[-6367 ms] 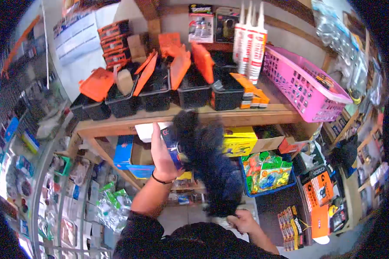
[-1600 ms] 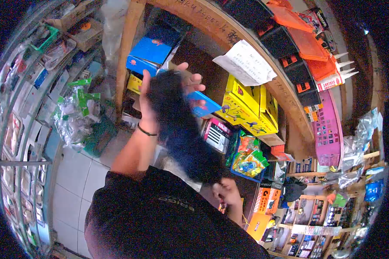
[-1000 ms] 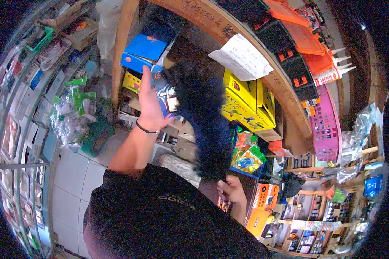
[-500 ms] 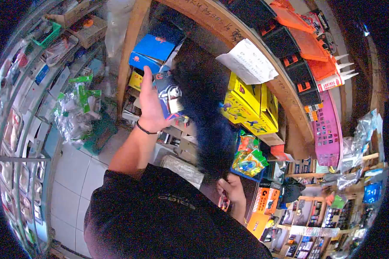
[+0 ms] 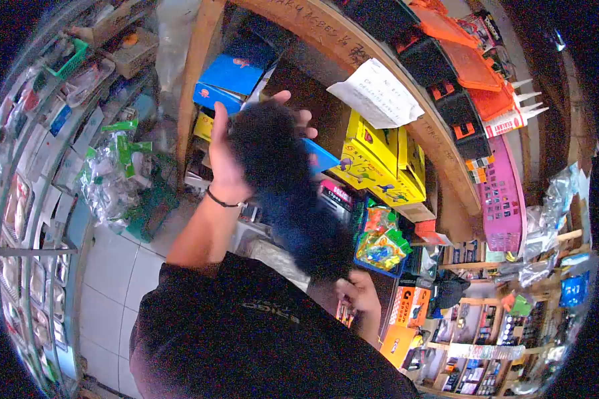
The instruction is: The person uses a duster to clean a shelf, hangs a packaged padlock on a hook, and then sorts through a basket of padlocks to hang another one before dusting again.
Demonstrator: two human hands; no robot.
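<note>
A dark feather duster stretches up and left from my right hand, whose fingers are closed around its handle end. Its fluffy head lies across the palm side of my left hand, which wears a black wristband. My left thumb points up, and its fingertips curl out past the far side of the duster. A blue edge of the padlock box shows beside those fingertips; the duster covers most of this box. Beneath my right hand there is a small reddish patterned thing that I cannot make out.
On the shelf stand a blue box, yellow boxes and a basket of bright packets. A handwritten paper hangs from the wooden beam. Bagged goods are at left, a pink basket at right.
The duster's head has swung left over my left palm and now hides the padlock picture. More of my left fingertips show, and a pink-and-black box behind has come into view.
</note>
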